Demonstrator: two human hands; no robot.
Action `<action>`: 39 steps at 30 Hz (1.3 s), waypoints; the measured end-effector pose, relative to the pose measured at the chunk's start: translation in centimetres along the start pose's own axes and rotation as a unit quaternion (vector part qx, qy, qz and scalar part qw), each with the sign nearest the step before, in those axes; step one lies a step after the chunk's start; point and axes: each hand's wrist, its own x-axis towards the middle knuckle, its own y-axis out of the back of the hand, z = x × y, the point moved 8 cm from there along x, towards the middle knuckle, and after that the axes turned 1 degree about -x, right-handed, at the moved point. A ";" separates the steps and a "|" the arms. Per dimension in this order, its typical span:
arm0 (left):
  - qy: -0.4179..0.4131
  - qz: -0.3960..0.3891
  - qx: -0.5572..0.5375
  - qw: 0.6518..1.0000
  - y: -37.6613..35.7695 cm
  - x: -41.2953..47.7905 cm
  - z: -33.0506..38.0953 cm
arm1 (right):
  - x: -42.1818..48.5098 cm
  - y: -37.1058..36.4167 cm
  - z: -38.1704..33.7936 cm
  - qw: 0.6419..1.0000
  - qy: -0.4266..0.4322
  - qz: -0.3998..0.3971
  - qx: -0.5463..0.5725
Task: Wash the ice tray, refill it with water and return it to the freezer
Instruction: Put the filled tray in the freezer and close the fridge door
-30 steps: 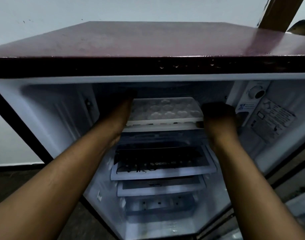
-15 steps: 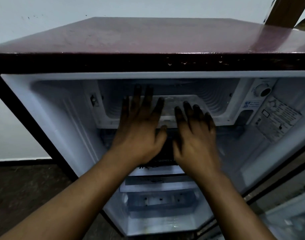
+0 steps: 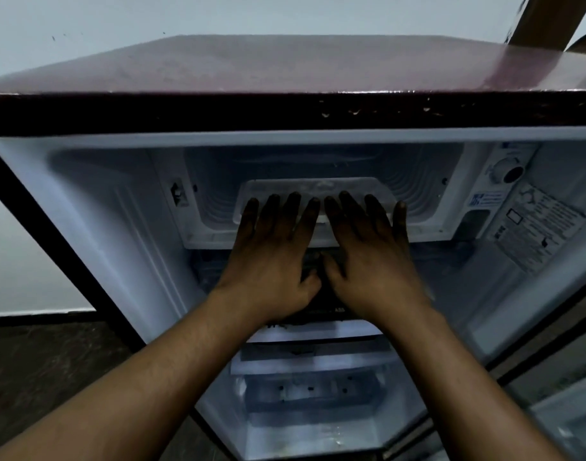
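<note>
The fridge (image 3: 285,71) stands open, its dark red top filling the upper part of the view; the freezer box (image 3: 321,168) sits at the top of the white interior, and the pale ice tray (image 3: 313,188) lies inside it on the freezer floor, near the front opening and roughly centred. Both hands reach in side by side, palms down; the left hand (image 3: 271,257) lies flat with its fingers (image 3: 293,204) straight and slightly spread, their tips over the near edge of the tray; the right hand (image 3: 371,257) mirrors it, fingers (image 3: 346,204) straight and a little apart, tips also at the tray's front edge; neither hand grips anything, and the two thumbs nearly meet below the freezer's front lip. Whether the tray holds water I cannot tell. To the right of the freezer, a round dial (image 3: 507,171) sits above a printed label (image 3: 537,227) on the inner wall; below the hands, white shelves (image 3: 311,357) step down toward the bottom of the fridge.
</note>
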 end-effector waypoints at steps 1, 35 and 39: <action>0.001 -0.008 -0.008 1.000 0.0 0.2 -0.2 | 0.3 -0.1 0.1 1.000 -0.004 -0.011 0.009; 0.001 -0.060 -0.008 0.998 -1.3 4.2 -2.8 | 4.0 -1.6 1.9 0.997 -0.020 -0.068 0.019; 0.002 -0.046 -0.006 0.999 -0.8 2.4 -2.2 | 1.8 -1.6 1.6 0.997 -0.041 -0.056 0.028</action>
